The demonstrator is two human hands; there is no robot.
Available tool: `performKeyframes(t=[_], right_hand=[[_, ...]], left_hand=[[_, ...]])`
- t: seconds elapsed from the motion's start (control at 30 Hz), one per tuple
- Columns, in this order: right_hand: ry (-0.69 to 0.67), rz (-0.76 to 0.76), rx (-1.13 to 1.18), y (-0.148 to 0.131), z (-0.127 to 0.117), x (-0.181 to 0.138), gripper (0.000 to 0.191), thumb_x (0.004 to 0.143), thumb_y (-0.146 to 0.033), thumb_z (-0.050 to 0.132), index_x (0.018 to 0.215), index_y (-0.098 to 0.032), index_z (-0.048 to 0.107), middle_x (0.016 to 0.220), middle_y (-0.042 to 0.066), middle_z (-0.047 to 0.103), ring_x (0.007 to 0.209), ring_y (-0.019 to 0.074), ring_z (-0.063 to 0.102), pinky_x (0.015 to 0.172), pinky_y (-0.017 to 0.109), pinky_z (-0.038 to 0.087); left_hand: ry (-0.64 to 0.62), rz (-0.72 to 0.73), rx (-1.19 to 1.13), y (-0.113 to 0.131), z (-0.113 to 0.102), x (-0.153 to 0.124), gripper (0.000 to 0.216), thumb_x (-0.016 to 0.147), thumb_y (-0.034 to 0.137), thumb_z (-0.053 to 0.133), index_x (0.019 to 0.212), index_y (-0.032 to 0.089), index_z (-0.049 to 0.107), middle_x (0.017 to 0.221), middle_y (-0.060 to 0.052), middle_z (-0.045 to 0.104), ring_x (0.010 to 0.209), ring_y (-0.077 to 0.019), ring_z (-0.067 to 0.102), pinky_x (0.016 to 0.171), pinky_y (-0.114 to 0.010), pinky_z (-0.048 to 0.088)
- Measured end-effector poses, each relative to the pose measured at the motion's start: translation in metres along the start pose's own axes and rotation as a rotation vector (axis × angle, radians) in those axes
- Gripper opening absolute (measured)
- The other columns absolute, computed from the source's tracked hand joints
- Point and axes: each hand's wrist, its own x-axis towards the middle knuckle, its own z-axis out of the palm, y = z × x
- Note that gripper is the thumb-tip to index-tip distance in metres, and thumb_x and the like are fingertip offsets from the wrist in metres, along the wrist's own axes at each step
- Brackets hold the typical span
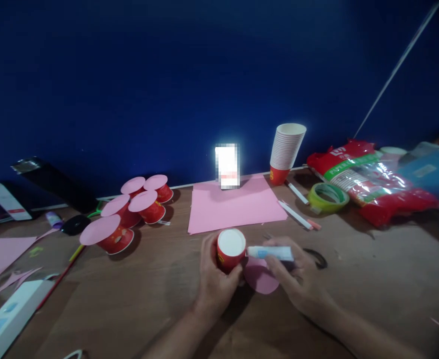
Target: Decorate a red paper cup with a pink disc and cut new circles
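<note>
My left hand (215, 281) is wrapped round a red paper cup (231, 247), its white base facing up. In my right hand (294, 271) is a white and light-blue glue stick (273, 253), gripped between thumb and fingers. The tip of the stick points left, close beside the cup's upper edge; whether it touches the cup I cannot tell. A pink paper circle (262, 279) lies on the table just below the glue stick, partly covered by my right hand.
Several upturned red cups topped with pink discs (144, 201) stand at the left. Pink sheets (234, 207) lie in the middle. Behind them are a lit screen (227, 164) and a cup stack (288, 147). Green tape (327, 198), a cup bag (376, 182) and a power strip (12, 314) flank them.
</note>
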Motion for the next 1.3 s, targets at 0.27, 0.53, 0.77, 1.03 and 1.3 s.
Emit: performKeyframes(t=[0.27,0.53,0.77,1.03,1.3], right_hand=[[0.185,0.087,0.232,0.0,-0.003,0.003,0.016,0.088,-0.033,0.057,0.099,-0.022,0.055,0.069,-0.002,0.06,0.056,0.0107,0.054,0.051,0.019,0.046],[0.113,0.152,0.378,0.014,0.001,0.0,0.019,0.088,-0.034,0.059,0.103,-0.023,0.055,0.072,-0.001,0.061,0.06,0.0114,0.056,0.053,0.02,0.046],[0.08,0.155,0.336,0.009,0.003,0.001,0.021,0.088,-0.036,0.057,0.102,-0.02,0.055,0.069,-0.002,0.058,0.057,0.011,0.053,0.052,0.021,0.046],[0.035,0.168,0.332,0.008,0.003,0.001,0.018,0.09,-0.036,0.054,0.099,-0.02,0.054,0.065,-0.004,0.052,0.056,0.0104,0.049,0.051,0.02,0.043],[0.033,0.148,0.276,0.004,0.0,0.0,0.014,0.09,-0.034,0.053,0.095,-0.021,0.055,0.069,-0.003,0.054,0.056,0.0097,0.047,0.05,0.019,0.041]], left_hand=[[0.051,-0.015,0.03,-0.004,-0.001,0.004,0.057,0.066,0.015,0.071,0.117,0.022,0.049,0.114,-0.007,0.053,0.105,-0.0237,0.054,0.092,-0.039,0.046],[-0.051,0.034,0.066,-0.007,0.0,-0.003,0.06,0.067,0.018,0.073,0.122,0.024,0.048,0.119,-0.008,0.056,0.109,-0.0268,0.055,0.094,-0.043,0.045],[-0.07,-0.043,0.001,-0.01,0.002,-0.006,0.061,0.068,0.017,0.071,0.123,0.022,0.047,0.118,-0.01,0.058,0.108,-0.0281,0.057,0.093,-0.045,0.046],[-0.194,-0.046,-0.043,-0.014,0.0,-0.011,0.072,0.074,0.02,0.066,0.138,0.024,0.033,0.136,-0.013,0.045,0.124,-0.0305,0.046,0.103,-0.051,0.037],[-0.177,-0.094,-0.117,-0.013,0.003,-0.016,0.067,0.074,0.018,0.065,0.135,0.024,0.037,0.122,-0.012,0.056,0.116,-0.0302,0.054,0.097,-0.049,0.044]])
